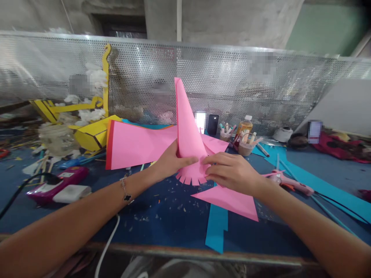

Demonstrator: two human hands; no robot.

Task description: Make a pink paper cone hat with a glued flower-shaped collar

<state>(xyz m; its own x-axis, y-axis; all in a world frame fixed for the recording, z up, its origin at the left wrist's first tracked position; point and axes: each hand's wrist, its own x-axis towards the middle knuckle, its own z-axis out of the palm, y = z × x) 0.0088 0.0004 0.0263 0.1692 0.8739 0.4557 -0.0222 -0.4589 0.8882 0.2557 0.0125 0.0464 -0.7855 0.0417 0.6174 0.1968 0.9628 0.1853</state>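
Note:
A tall pink paper cone [189, 127] with a fringe of cut tabs along its bottom edge stands upright between my hands. My left hand [171, 160] grips its left side, thumb laid across the front and the other fingers hidden behind. At the cone's lower right edge, my right hand [232, 170] has its fingertips closed on the paper near the tabs. Under that hand lies a loose pink paper piece [232, 200], over a blue paper strip [217, 227]. Behind my left hand, large pink sheets [139, 144] spread out, with red and orange edges showing.
A pink glue gun [292, 183] lies at right on blue paper. Farther back are cups of sticks [246, 146], a bottle [245, 127] and a phone [213, 123]. A purple power strip [58, 185], a plastic jar [56, 139] and yellow paper shapes [92, 135] stand left. Perforated metal [139, 77] backs the table.

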